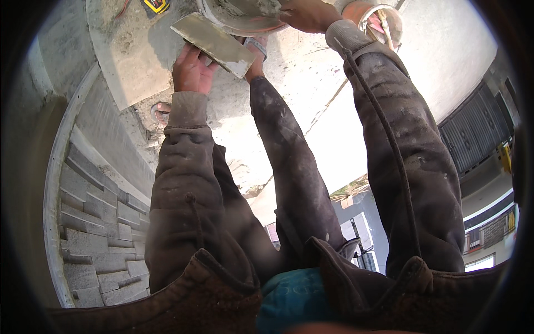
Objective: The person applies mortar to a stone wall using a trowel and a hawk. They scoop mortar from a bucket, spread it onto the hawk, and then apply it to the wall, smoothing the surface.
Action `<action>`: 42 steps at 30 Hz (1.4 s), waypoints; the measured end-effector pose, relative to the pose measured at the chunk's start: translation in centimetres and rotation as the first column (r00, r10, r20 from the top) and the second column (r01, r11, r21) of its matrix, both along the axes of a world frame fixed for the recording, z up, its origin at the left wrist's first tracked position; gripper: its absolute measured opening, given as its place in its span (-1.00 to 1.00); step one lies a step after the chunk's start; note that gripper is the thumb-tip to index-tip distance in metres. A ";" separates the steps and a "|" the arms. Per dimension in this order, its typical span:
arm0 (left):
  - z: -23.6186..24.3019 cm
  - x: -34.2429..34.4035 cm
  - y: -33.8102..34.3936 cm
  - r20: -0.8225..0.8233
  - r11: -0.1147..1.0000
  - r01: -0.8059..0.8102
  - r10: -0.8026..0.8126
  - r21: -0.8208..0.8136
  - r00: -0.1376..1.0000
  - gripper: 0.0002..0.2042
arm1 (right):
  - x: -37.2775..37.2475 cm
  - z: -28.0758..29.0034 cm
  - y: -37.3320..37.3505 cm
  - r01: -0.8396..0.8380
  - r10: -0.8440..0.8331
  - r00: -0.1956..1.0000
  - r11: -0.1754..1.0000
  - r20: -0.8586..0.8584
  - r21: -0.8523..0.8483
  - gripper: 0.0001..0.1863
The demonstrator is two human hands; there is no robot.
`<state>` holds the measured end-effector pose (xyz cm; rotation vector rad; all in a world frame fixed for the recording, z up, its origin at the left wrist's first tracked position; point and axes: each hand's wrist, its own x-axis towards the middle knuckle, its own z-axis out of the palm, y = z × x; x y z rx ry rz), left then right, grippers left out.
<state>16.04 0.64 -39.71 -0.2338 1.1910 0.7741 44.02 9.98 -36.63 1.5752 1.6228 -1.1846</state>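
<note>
A flat rectangular slab, tile-like, with a wet grey-beige face (214, 44), rests tilted on my left hand (194, 69). My left palm is turned up and the fingers curl beneath the slab's near edge. To its right, beyond the slab, stands a round basin (245, 28) holding grey wet mortar. My right hand (311, 15) reaches over the basin's right rim. Its fingers are bent closed at the mortar, and whatever they grip is hidden at the top edge of the view.
Right of the basin is an orange bucket (364, 12) with tools inside. A yellow and black tape measure (157, 5) lies at the far left. My sandalled feet (161, 111) are on the dusty floor. A wall with grey stone cladding (94, 245) runs along the left.
</note>
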 end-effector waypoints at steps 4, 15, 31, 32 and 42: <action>-1.9 -2.1 -0.8 0.055 0.999 -0.029 0.027 0.033 0.998 -0.59 | 4.1 0.2 -3.1 0.368 -0.420 0.881 0.898 -0.218 -0.243 -0.62; -4.7 1.6 -0.5 0.190 0.990 0.121 -0.105 -0.076 0.976 -0.55 | 1.9 4.1 -14.3 0.603 -0.303 0.724 0.715 -0.620 0.355 -0.62; -3.3 -3.2 -3.8 0.169 0.995 0.053 -0.038 -0.085 0.985 -0.54 | 1.9 9.7 -11.3 0.739 -0.751 0.278 0.566 -0.599 -0.366 -0.58; -3.2 -2.3 -3.4 0.179 0.997 0.044 -0.031 -0.069 0.983 -0.53 | 1.4 10.1 -10.0 0.660 -0.743 0.251 0.600 -0.620 -0.453 -0.48; -0.9 -5.7 -4.4 0.169 0.992 -0.123 0.124 -0.014 0.978 -0.52 | 3.2 8.3 -7.8 0.698 -0.794 0.534 0.608 -0.291 -0.379 -0.61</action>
